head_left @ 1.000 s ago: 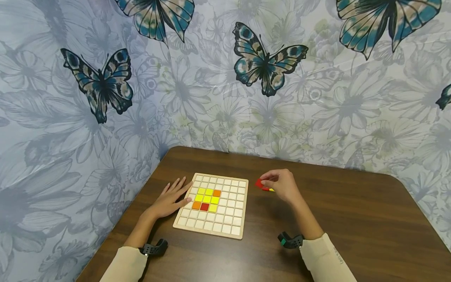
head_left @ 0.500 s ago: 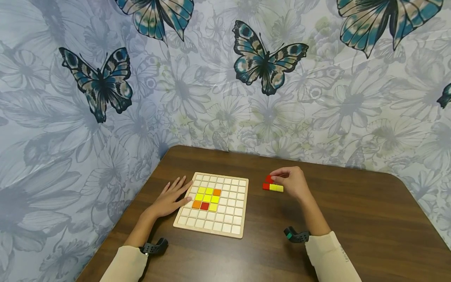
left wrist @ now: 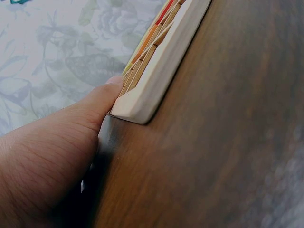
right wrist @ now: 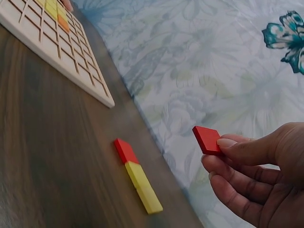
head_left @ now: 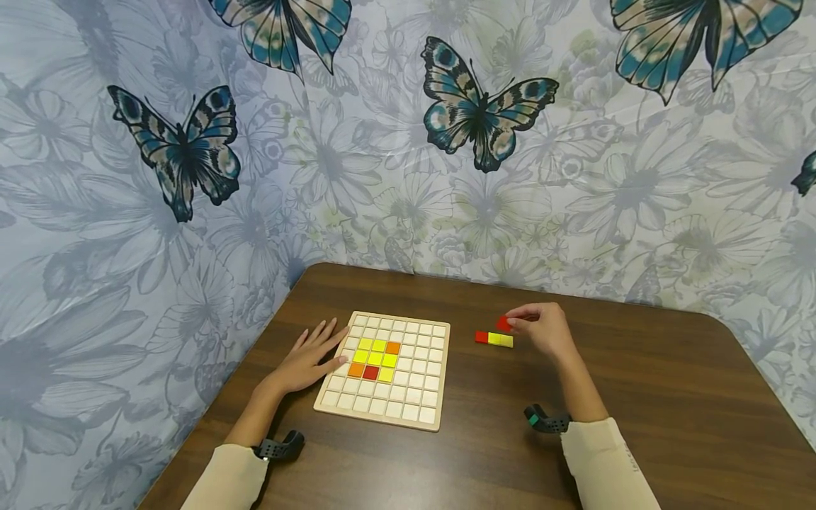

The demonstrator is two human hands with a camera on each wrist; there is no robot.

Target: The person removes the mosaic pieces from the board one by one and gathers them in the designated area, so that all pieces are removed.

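A red square tile (right wrist: 206, 140) is pinched between the thumb and fingers of my right hand (head_left: 545, 331), raised over the table right of the board. Just below it on the table lies a short row made of another red tile (head_left: 481, 337) and yellow tiles (head_left: 500, 340). My left hand (head_left: 311, 363) is spread flat beside the wooden grid board (head_left: 417, 421), its thumb and fingertips touching the left rim. Set in the board's squares are several yellow tiles (head_left: 375, 359), two orange tiles (head_left: 392, 348) and one dark red tile (head_left: 370, 372).
The brown wooden table (head_left: 472, 460) reaches back to a wall covering (head_left: 382, 212) printed with flowers and butterflies. Dark bands circle both wrists, the left band (head_left: 280, 448) and the right band (head_left: 547, 421) lying near the table.
My right hand has moved to the right with the red tile, baring the row of red and yellow tiles on the table. My left hand and the board stay put.
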